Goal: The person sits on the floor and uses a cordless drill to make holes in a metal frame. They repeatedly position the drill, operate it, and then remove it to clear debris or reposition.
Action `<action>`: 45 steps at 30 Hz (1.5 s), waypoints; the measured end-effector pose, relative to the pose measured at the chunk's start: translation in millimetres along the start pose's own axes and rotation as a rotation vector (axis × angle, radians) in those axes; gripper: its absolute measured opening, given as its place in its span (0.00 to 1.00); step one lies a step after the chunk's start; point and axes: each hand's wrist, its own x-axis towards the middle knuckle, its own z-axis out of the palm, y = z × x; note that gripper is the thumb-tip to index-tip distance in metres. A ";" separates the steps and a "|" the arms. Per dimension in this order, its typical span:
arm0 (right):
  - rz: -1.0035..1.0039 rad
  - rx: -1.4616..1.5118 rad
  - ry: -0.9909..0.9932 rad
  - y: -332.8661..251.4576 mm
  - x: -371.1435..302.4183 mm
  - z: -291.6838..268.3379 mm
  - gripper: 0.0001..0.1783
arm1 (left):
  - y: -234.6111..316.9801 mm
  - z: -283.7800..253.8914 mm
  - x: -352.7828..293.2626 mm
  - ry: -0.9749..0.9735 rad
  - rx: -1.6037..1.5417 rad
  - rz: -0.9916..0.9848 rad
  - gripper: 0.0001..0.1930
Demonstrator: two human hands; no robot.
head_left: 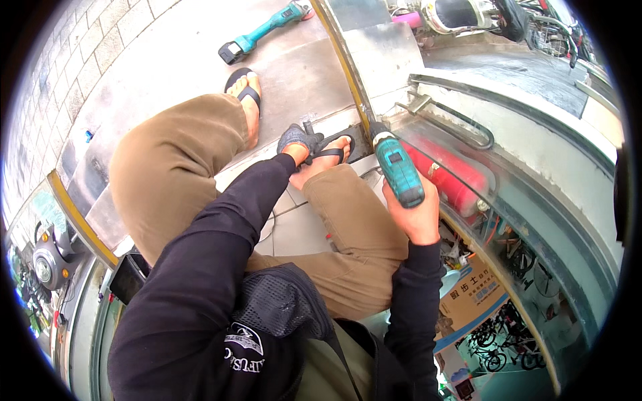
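My right hand (416,217) is closed round the handle of a teal and black cordless drill (396,167). The drill's dark chuck end points away from me, close against the brass-coloured strip (348,63) of a door frame. Beside my right foot, in a black flip-flop (328,148), is my left hand (297,140) in a dark grey glove. Its fingers look curled, with a short dark piece sticking up near them; whether that is a finger or a held thing is unclear. Further off, a teal angle grinder (264,32) lies on the floor.
A red cylinder, like a fire extinguisher (451,177), lies behind glass at my right, by a bent metal door handle (461,117). A printed cardboard box (471,294) stands below it. Another brass-coloured strip (80,217) runs at the left, near a black bin (128,277).
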 end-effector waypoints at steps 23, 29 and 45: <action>-0.117 0.009 -0.137 -52.2 10.2 -12.8 0.26 | -30.4 1.5 93.1 -0.246 -0.307 0.167 0.19; -0.124 0.025 -0.067 -55.3 11.8 -10.5 0.13 | -24.0 15.6 110.2 -0.040 0.070 0.274 0.28; -0.175 -0.039 -0.116 -58.7 10.5 -15.6 0.12 | -40.1 -9.6 103.3 -0.284 -0.198 0.256 0.24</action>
